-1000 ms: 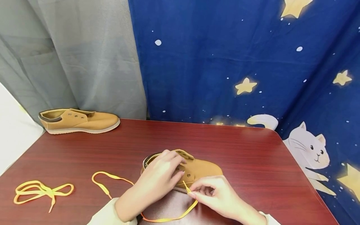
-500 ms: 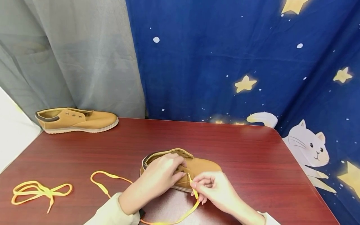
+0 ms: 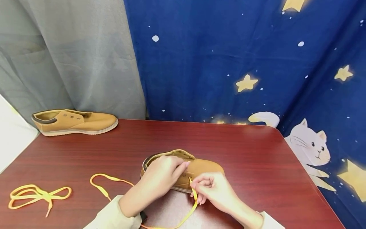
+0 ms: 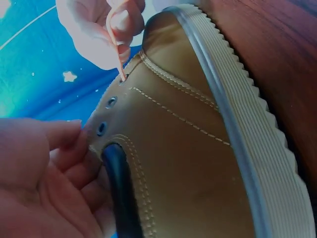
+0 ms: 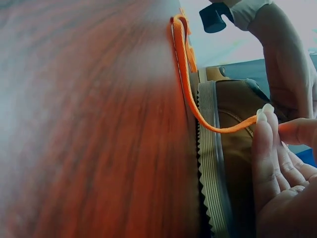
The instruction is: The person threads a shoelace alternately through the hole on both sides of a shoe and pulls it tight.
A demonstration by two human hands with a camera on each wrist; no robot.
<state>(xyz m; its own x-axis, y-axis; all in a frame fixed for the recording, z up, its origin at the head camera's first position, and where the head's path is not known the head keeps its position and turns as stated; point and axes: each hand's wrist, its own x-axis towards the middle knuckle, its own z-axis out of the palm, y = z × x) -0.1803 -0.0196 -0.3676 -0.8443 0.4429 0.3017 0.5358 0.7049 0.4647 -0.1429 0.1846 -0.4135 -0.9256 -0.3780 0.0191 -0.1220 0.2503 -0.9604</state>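
We find the right grip (image 3: 213, 189) pinching a yellow shoelace (image 5: 184, 69) at the front eyelet (image 4: 125, 79) of the tan derby shoe (image 3: 209, 165) just beyond, the left grip (image 3: 161, 173) indeterminate, and judge threading underway, the tip next needing drawing through.

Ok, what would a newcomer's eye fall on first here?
Probably the blue curtain with its printed white cat, spanning the background's middle and right in the head view. Next, the yellow lace the right hand pinches at the front eyelet of the nearer shoe. The other shoe sits unlaced at the table's far left corner.
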